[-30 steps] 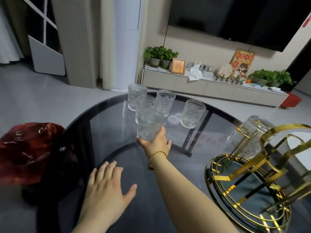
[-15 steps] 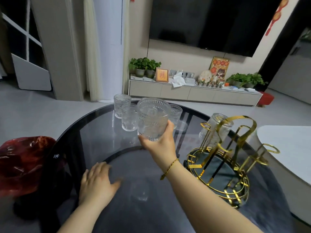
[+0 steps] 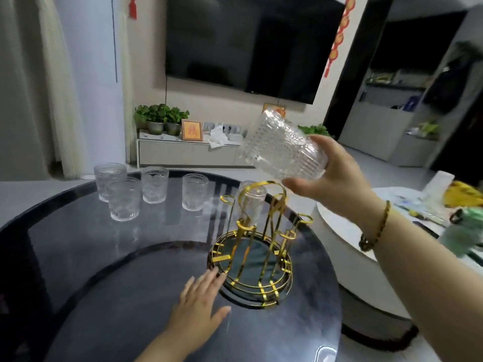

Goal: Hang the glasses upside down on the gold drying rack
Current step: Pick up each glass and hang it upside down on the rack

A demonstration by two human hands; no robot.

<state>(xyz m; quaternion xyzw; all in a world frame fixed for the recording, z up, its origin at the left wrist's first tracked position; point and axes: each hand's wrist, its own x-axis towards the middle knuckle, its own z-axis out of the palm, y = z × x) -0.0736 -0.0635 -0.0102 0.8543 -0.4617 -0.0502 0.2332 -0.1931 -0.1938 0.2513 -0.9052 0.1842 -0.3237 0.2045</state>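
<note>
My right hand grips a ribbed clear glass in the air, tilted with its base up and to the left, above the gold drying rack. One glass hangs upside down on a far peg of the rack. Several more glasses stand upright at the far left of the dark round glass table. My left hand lies flat and open on the table, fingertips by the rack's round base.
A white round table with clutter stands close on the right. Beyond are a low cabinet with plants and a wall-mounted screen. A green object sits at the right edge.
My right hand has lifted the glass up and to the right, tipping it over above the rack. My left hand slid right toward the rack's base. The view turned right.
</note>
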